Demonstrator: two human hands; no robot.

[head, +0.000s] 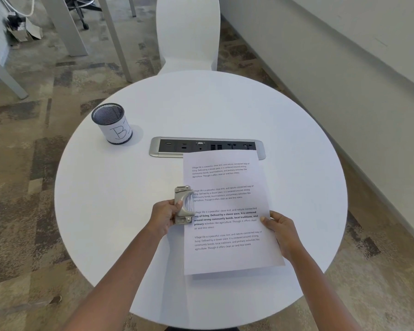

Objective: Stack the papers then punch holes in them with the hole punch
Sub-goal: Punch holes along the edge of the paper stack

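A stack of printed papers (227, 211) is laid on the round white desk (129, 187), its far edge overlapping the socket strip (206, 147) sunk into the desk's middle. A second sheet's edge is seen peeping out beneath the near end of the stack. The metal hole punch (184, 204) is held against the stack's left edge, about halfway along, and is gripped by the left hand (164, 215), whose fingers (178, 203) are wrapped closed around its handle. The right hand (279, 226) is placed at the stack's right edge, where the paper is pinched between thumb and fingers. Off to the far left of the desk, well apart from the papers, a black mesh cup (111, 123) is stood upright, with a white label marked "B" wrapped round it; only mesh is seen inside it. A white chair (188, 32) is set beyond the desk.
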